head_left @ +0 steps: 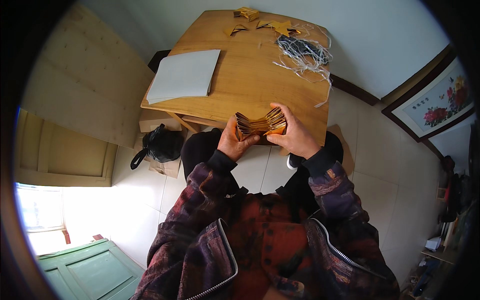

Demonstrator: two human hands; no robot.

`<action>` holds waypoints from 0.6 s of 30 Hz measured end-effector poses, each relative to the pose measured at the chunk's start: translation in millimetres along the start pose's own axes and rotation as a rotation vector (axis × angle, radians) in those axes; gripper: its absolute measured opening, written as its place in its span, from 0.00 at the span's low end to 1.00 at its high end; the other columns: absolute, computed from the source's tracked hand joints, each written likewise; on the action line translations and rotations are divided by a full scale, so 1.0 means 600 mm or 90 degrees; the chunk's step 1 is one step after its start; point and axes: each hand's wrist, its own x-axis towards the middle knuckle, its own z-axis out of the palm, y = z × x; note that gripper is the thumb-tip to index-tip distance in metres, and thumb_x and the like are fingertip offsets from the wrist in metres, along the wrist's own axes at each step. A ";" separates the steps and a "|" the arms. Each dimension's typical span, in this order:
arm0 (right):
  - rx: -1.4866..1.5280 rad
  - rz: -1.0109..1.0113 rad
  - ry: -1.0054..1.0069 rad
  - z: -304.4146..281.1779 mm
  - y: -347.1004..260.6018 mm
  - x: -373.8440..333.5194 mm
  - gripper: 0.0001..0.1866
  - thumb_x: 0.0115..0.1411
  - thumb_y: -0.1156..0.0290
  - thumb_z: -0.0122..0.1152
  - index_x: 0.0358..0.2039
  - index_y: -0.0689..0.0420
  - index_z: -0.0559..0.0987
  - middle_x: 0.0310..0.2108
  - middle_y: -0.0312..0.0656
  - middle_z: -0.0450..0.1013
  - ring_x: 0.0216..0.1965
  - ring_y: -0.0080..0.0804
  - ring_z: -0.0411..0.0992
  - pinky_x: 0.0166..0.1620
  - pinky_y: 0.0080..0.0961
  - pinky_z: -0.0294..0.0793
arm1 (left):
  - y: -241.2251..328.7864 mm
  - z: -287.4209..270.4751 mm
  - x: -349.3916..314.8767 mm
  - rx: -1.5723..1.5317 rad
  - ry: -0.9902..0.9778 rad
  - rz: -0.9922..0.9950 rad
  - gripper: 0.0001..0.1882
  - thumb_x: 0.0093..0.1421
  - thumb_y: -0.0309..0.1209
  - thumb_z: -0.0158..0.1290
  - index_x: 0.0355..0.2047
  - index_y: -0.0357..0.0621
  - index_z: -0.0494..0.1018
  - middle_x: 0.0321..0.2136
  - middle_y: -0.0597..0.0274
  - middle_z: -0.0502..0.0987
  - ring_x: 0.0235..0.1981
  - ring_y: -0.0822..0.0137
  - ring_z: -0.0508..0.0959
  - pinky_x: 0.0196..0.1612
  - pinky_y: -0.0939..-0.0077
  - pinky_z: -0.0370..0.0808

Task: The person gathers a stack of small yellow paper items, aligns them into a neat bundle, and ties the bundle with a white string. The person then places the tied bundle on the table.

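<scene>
Between my two hands, at the near edge of the wooden table (245, 75), a stack of folded gold foil paper (259, 125) is held up. Its many layers fan out at both ends and draw together in the middle. My left hand (233, 141) is closed round the left end, thumb along the lower side. Round the right end my right hand (297, 134) is closed, a finger over the top and the thumb underneath. The fingers behind the stack are partly hidden.
White sheets (183, 76) lie stacked on the table's left. White strings (305, 54) tangle at the right, some hanging over the edge. Gold foil pieces (281, 27) and a folded gold bundle (246, 13) lie at the back. A black plastic bag (162, 144) sits on the floor.
</scene>
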 end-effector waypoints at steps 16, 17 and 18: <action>-0.014 -0.057 0.138 -0.018 0.096 0.113 0.26 0.51 0.77 0.64 0.50 0.57 0.65 0.39 0.47 0.73 0.40 0.39 0.73 0.44 0.32 0.72 | -0.071 -0.048 0.154 0.623 0.025 0.063 0.36 0.41 0.42 0.70 0.48 0.43 0.67 0.48 0.50 0.70 0.58 0.47 0.62 0.60 0.54 0.58; -0.019 -0.053 0.141 -0.017 0.099 0.113 0.27 0.51 0.77 0.65 0.50 0.57 0.65 0.39 0.47 0.73 0.40 0.39 0.73 0.44 0.32 0.72 | -0.063 -0.047 0.153 0.614 0.007 0.044 0.37 0.42 0.43 0.70 0.49 0.42 0.66 0.49 0.50 0.69 0.58 0.49 0.63 0.60 0.55 0.59; -0.028 -0.059 0.146 -0.018 0.102 0.114 0.27 0.51 0.76 0.65 0.50 0.56 0.65 0.39 0.47 0.73 0.40 0.39 0.74 0.44 0.32 0.72 | -0.055 -0.044 0.154 0.608 -0.009 0.030 0.38 0.42 0.44 0.70 0.50 0.41 0.66 0.50 0.51 0.69 0.58 0.51 0.63 0.60 0.56 0.59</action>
